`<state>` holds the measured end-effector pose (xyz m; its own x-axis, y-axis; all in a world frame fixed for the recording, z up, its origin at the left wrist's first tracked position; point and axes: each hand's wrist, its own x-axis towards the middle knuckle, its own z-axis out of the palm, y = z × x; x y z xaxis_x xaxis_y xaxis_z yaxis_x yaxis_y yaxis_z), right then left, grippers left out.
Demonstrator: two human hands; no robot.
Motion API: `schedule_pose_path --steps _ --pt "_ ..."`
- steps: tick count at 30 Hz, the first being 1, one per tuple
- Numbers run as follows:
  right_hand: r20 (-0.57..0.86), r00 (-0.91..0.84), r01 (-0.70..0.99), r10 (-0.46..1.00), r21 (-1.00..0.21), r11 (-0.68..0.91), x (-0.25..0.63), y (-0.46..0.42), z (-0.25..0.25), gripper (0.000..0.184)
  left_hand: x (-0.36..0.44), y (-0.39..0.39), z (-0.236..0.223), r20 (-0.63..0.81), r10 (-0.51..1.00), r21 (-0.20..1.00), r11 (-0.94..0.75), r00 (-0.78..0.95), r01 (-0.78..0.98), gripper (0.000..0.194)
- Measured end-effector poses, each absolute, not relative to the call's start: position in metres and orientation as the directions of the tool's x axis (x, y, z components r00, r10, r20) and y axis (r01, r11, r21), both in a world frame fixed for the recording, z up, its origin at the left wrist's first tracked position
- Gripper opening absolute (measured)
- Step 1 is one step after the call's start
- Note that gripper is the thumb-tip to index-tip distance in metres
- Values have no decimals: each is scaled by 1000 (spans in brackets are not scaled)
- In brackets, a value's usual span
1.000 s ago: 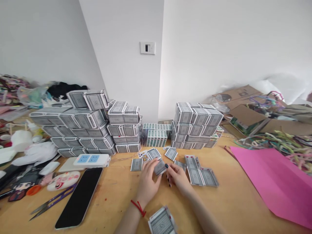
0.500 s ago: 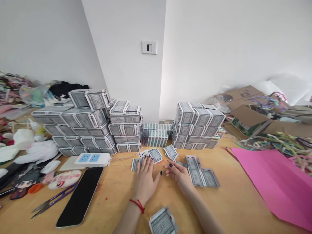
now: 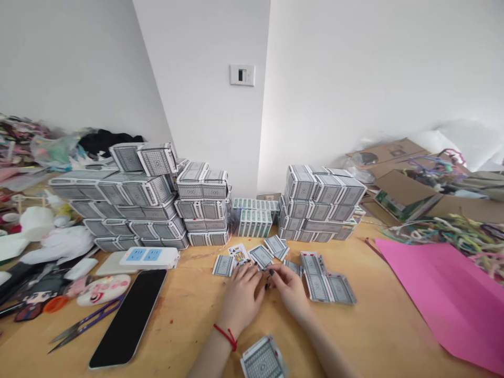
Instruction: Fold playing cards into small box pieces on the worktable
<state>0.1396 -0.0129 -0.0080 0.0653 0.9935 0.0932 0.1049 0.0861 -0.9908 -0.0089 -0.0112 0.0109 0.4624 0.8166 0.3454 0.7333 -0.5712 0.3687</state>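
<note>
Under the fingertips of my left hand (image 3: pixel 243 295), which lies flat with fingers stretched out, is the near edge of a grey-backed playing card (image 3: pixel 261 255). My right hand (image 3: pixel 290 294) has its thumb and forefinger closed together at that card's right corner, close to the left fingertips. Around them lie a face-up king card (image 3: pixel 239 254), a face-down card (image 3: pixel 223 265) on the left and a few overlapping cards (image 3: pixel 276 245) behind. Partly hidden behind my right hand is another card (image 3: pixel 293 267).
Card-covered block stacks stand at left (image 3: pixel 134 191) and right (image 3: pixel 323 202), with green-white packs (image 3: pixel 255 223) between. A joined card piece (image 3: pixel 327 283) and a card pile (image 3: pixel 264 359) lie nearer. Also here: a phone (image 3: pixel 128 317), scissors (image 3: pixel 84 325), a power strip (image 3: pixel 151 257), pink paper (image 3: pixel 444 294).
The face-down card has slid right and nearer, uncovering more of the king. Both hands have come together, the left moving right, and the right fingers have closed at the card's corner.
</note>
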Motion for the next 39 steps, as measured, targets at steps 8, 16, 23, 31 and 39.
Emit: schedule_pose_path --steps 8,16,23,31,39 --pt "297 -174 748 939 -581 322 132 -22 3 33 -9 -9 11 373 808 414 -585 456 698 30" --pt "317 -233 834 919 -421 357 131 -21 -4 34 -12 -3 -11 411 864 379 -450 289 809 38" --pt "425 -74 854 902 -440 278 129 -20 -11 25 -15 -1 -9 413 886 297 -351 212 888 37" --pt "380 60 922 923 -375 94 133 -20 -17 39 -16 1 -13 425 885 319 -343 191 883 47" --pt "344 -6 940 939 -318 123 131 -20 -13 31 -16 3 -10 343 905 408 -385 252 828 37"
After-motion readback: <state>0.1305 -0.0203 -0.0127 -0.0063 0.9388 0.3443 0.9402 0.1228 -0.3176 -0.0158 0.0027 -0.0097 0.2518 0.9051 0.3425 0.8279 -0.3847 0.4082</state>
